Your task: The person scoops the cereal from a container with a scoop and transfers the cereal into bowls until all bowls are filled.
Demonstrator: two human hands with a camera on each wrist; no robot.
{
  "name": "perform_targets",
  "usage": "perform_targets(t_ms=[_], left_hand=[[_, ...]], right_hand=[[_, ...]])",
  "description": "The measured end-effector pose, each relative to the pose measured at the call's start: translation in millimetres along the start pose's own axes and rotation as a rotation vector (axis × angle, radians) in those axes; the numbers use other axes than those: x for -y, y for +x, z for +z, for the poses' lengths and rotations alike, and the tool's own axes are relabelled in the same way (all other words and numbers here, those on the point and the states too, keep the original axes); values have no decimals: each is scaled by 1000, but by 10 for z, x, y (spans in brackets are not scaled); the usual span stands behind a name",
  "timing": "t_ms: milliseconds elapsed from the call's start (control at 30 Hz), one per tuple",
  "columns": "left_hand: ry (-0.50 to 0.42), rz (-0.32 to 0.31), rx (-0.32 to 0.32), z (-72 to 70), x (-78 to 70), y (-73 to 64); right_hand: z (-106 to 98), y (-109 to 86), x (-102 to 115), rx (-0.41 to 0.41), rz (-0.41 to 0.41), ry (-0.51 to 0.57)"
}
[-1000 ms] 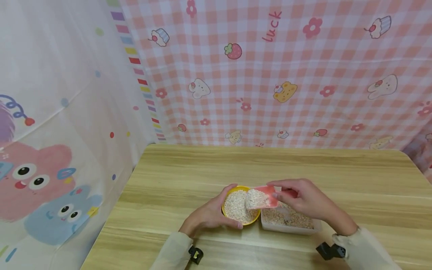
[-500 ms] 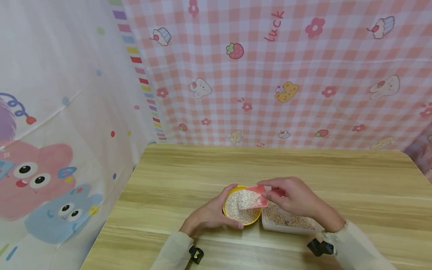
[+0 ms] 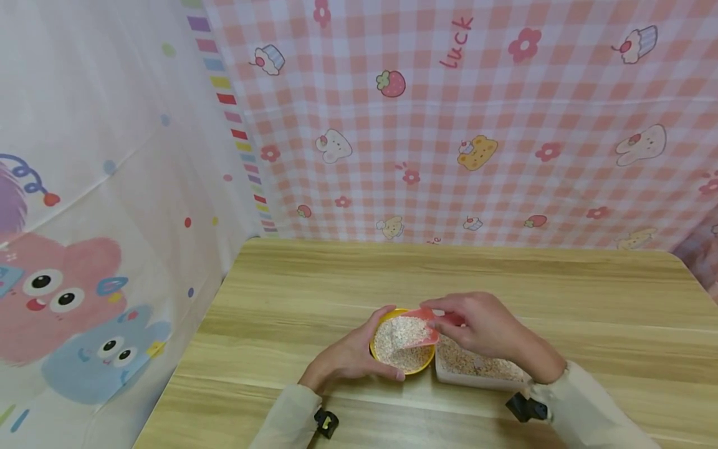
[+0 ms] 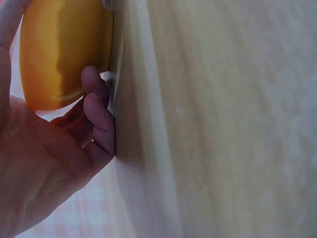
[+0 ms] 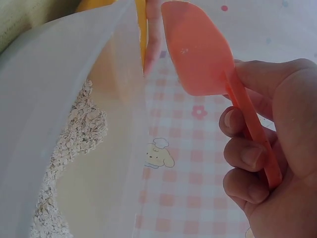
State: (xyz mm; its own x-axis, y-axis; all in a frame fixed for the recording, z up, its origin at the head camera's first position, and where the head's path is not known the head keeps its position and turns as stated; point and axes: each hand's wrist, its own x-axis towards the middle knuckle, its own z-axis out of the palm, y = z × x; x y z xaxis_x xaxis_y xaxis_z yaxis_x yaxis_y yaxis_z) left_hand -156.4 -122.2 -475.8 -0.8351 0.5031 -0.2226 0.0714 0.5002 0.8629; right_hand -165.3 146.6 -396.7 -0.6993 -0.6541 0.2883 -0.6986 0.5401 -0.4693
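Note:
My left hand (image 3: 354, 350) grips a round yellow bowl (image 3: 416, 372) from its left side, thumb along the near rim and fingers round the far side. Oat flakes (image 3: 387, 342) fill much of the bowl. In the left wrist view, the bowl's smooth outer wall (image 4: 59, 54) shows against the curled fingers. My right hand (image 3: 477, 319) holds a pink scoop (image 5: 200, 54) by its handle. The scoop is over the bowl, with oats in it. A translucent box (image 3: 477, 378) of oats stands just right of the bowl, partly hidden under the right hand and forearm.
Everything stands on a wood-grain table (image 3: 314, 274). A pink checked cloth (image 3: 359, 187) hangs behind its far edge, and a white cartoon-printed cloth (image 3: 185, 268) hangs along the left. Black wrist cameras sit at both sleeves.
My right hand has carried the scoop leftward, further over the yellow bowl. The left hand and the bowl have hardly moved.

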Motion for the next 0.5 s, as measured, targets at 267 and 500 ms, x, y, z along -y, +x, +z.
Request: perform_targets(t_ms=[267,500], left_hand=[[-1,6,-3,-8,-13,-3],[2,10,-7,-2,-9,-7]], right_hand=[[-9,28,25,14,-14,-37],[-9,55,50,30,-14,-35]])
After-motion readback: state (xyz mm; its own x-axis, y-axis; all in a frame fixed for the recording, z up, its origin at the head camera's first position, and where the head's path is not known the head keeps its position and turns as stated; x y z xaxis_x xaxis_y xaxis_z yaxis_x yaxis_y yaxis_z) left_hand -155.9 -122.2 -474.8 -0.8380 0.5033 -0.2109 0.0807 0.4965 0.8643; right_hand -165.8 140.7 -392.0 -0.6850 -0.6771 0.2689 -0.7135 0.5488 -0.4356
